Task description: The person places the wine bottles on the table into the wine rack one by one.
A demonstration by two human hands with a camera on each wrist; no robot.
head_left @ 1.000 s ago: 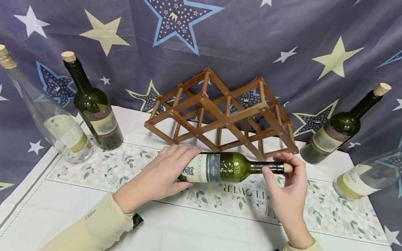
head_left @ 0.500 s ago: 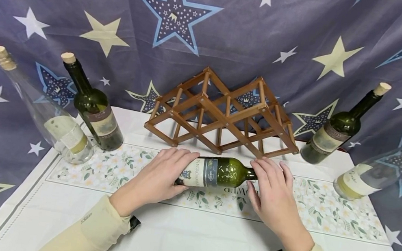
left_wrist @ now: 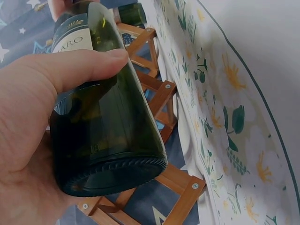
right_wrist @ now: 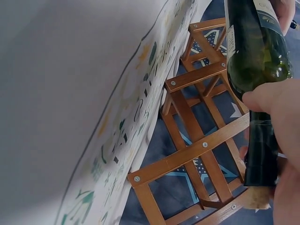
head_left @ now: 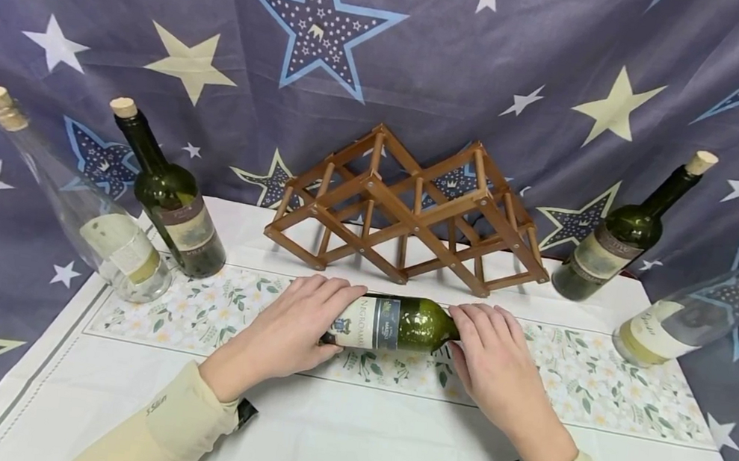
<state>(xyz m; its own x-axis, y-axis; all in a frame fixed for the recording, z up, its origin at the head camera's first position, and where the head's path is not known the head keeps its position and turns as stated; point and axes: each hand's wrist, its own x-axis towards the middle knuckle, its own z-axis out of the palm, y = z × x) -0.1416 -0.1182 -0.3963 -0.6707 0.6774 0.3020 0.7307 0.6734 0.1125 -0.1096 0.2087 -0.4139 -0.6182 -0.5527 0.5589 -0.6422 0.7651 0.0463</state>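
Note:
A green wine bottle [head_left: 423, 326] with a cream and blue label lies on its side between both hands, in front of the wooden wine rack [head_left: 371, 179]. Its base end is gripped by the left hand [head_left: 288, 327]; in the left wrist view that thumb lies across the bottle [left_wrist: 110, 136] and the ridged base shows. From above, the right hand [head_left: 500, 368] covers the neck in the head view. The right wrist view shows its fingers wrapped round the dark neck [right_wrist: 260, 152], with the cork [right_wrist: 258, 198] sticking out past them.
At left stand a clear corked bottle [head_left: 121, 246] and a green corked bottle [head_left: 190, 227]. Another green bottle [head_left: 600, 255] and a clear bottle [head_left: 656, 336] stand at right. A floral runner [head_left: 604, 383] crosses the white table; a star-patterned curtain [head_left: 441, 65] hangs behind.
The right hand has gone from holding the cork end, palm turned up, to gripping the neck from above. The bottle has come slightly nearer the person, while the left hand keeps its hold.

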